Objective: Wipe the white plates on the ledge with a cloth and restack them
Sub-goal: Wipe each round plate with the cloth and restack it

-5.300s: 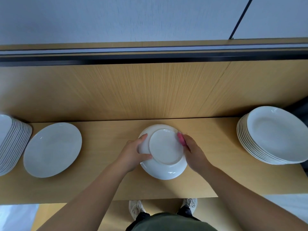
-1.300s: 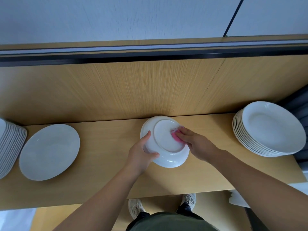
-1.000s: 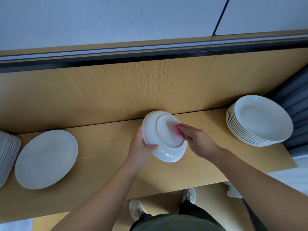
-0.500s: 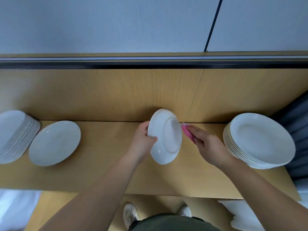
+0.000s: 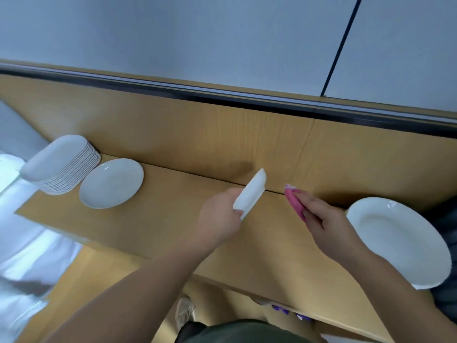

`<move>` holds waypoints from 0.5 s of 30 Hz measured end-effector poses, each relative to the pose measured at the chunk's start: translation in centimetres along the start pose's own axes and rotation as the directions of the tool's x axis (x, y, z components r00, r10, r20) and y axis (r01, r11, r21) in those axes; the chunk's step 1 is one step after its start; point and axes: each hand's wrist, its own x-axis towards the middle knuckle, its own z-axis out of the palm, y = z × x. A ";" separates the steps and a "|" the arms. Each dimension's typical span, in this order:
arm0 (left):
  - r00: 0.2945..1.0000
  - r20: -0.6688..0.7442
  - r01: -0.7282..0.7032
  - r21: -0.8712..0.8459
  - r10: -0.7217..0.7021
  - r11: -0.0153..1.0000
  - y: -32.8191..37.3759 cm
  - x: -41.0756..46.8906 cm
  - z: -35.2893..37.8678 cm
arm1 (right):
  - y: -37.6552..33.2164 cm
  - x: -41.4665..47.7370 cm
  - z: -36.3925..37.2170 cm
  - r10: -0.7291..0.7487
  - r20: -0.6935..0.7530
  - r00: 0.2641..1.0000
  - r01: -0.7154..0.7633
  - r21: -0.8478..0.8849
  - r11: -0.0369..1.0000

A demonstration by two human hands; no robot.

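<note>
My left hand [image 5: 218,215] grips a white plate [image 5: 251,191] by its rim, held nearly edge-on above the wooden ledge [image 5: 160,219]. My right hand [image 5: 321,219] holds a pink cloth [image 5: 294,201] just right of the plate, apart from it. A single white plate [image 5: 111,183] lies flat on the ledge at the left. Beside it, further left, stands a tall stack of white plates [image 5: 63,164]. Another stack of white plates [image 5: 398,240] sits at the right end, partly behind my right wrist.
A wooden back panel [image 5: 210,137] rises behind the ledge, topped by a dark rail [image 5: 222,95] and a pale wall. The ledge's front edge runs below my forearms. White fabric [image 5: 22,243] lies at the lower left. My shoe [image 5: 184,315] shows on the floor below.
The plate has turned from facing me to nearly edge-on in my left hand. The cloth hand has come off the plate and moved right. The view has tilted and swung left.
</note>
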 end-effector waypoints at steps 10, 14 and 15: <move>0.949 -0.194 -0.111 0.535 0.249 0.838 -9.4 -2.5 -5.7 | -3.7 3.7 5.6 -0.116 0.116 0.986 0.121 -0.032 0.992; 0.862 -0.267 -0.219 0.569 0.430 0.793 -14.1 -2.3 -9.0 | -5.2 5.9 8.9 -0.124 0.147 0.981 0.132 -0.044 0.990; 0.848 -0.265 -0.229 0.596 0.458 0.769 -15.4 -2.2 -9.8 | -5.6 6.5 9.8 -0.126 0.155 0.980 0.134 -0.044 0.990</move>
